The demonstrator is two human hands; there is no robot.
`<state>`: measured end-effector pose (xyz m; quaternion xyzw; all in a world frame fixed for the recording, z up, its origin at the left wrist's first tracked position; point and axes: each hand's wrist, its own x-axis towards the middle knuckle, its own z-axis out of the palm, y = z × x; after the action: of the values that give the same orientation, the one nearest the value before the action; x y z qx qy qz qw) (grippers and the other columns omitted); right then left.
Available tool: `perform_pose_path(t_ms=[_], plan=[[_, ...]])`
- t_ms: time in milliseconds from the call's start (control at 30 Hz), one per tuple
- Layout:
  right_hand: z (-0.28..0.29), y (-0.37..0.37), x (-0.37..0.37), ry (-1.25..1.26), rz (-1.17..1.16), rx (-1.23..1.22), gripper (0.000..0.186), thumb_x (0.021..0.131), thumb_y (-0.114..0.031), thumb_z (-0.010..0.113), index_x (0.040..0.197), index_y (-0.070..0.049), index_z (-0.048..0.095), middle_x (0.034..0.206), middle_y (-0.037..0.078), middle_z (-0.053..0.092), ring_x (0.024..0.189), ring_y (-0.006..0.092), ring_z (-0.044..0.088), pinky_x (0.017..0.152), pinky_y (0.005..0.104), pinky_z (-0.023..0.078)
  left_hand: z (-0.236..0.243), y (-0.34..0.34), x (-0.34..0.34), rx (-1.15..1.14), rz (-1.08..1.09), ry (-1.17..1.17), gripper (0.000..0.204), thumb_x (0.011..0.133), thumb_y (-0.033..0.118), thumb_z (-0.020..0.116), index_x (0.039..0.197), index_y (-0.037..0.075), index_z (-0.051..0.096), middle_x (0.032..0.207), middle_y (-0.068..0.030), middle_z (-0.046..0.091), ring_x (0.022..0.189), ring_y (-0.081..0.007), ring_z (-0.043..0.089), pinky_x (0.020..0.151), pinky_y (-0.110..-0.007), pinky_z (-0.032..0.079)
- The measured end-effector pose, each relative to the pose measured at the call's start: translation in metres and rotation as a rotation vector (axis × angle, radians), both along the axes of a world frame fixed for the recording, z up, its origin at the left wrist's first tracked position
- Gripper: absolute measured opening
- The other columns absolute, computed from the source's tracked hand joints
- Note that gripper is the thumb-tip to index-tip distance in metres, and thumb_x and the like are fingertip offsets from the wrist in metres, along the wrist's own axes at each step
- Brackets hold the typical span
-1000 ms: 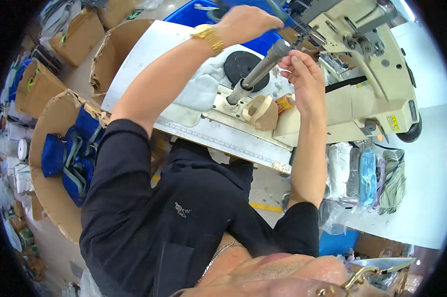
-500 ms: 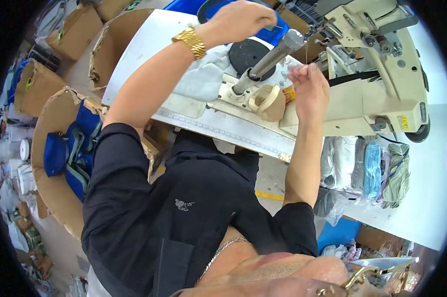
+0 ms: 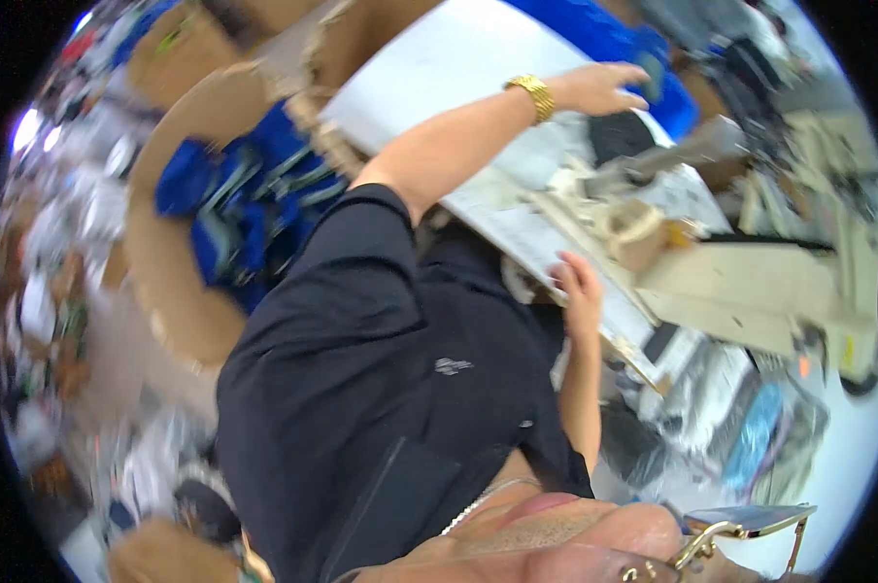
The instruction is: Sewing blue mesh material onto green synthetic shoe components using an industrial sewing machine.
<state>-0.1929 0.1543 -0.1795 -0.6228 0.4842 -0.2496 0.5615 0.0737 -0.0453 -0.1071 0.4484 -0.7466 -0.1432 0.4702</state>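
Note:
My left hand [image 3: 609, 89] reaches over the white sewing table [image 3: 405, 73] toward blue items [image 3: 651, 60] in the blue bin [image 3: 556, 21], fingers apart; whether they touch anything is unclear. Below it lie a round black disc [image 3: 622, 136] and pale fabric [image 3: 546, 146]. My right hand [image 3: 577, 287] hangs at the table's front edge, fingers loosely bent and apart, holding nothing visible. Beside it stand the cream sewing machine [image 3: 740, 291], its metal column bed [image 3: 672, 155] and a beige machine part [image 3: 633, 233]. The whole view is blurred by motion.
A large cardboard box [image 3: 152, 282] full of blue-and-grey fabric pieces [image 3: 250, 253] stands at the left, with another carton [image 3: 182, 63] behind. Piles of bags and goods [image 3: 70, 233] line the far left. Wrapped bundles [image 3: 750, 428] lie at the lower right.
The view has swung, shifting the scene. My left hand has stretched toward the blue bin. My right hand has left the thread by the column and dropped to the table's front edge.

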Motion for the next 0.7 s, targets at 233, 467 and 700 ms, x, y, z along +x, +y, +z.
perform_pose_path(t_ms=[233, 467, 700], plan=[[-0.071, 0.009, -0.073, -0.031, -0.086, 0.168, 0.027, 0.098, -0.014, 0.058, 0.121, 0.000, 0.061, 0.095, 0.006, 0.069, 0.085, 0.0119, 0.065, 0.075, 0.0237, 0.050, -0.049, 0.205, 0.176, 0.217, 0.500, 0.152, 0.030, 0.091, 0.029, 0.067, 0.109, 0.006, 0.072, 0.101, -0.0112, 0.073, 0.090, -0.0192, 0.068, 0.082, -0.032, 0.053], [-0.071, -0.009, -0.064, 0.026, -0.076, 0.195, 0.028, 0.098, -0.018, 0.059, 0.121, -0.002, 0.061, 0.091, 0.003, 0.067, 0.082, 0.0108, 0.063, 0.073, 0.0237, 0.050, -0.160, 0.456, 0.355, 0.534, 1.370, 0.030, 0.032, 0.084, 0.038, 0.066, 0.101, 0.013, 0.075, 0.094, -0.0127, 0.073, 0.086, -0.0272, 0.071, 0.079, -0.037, 0.055], [-0.067, -0.003, -0.092, 0.140, -0.081, 0.166, 0.029, 0.099, -0.017, 0.057, 0.123, -0.001, 0.059, 0.093, 0.005, 0.067, 0.084, 0.0109, 0.063, 0.073, 0.0234, 0.050, -0.246, 0.486, 0.288, 1.397, 1.070, -0.403, 0.040, 0.083, 0.042, 0.067, 0.116, 0.020, 0.071, 0.125, -0.0156, 0.063, 0.114, -0.0370, 0.060, 0.099, -0.042, 0.048]])
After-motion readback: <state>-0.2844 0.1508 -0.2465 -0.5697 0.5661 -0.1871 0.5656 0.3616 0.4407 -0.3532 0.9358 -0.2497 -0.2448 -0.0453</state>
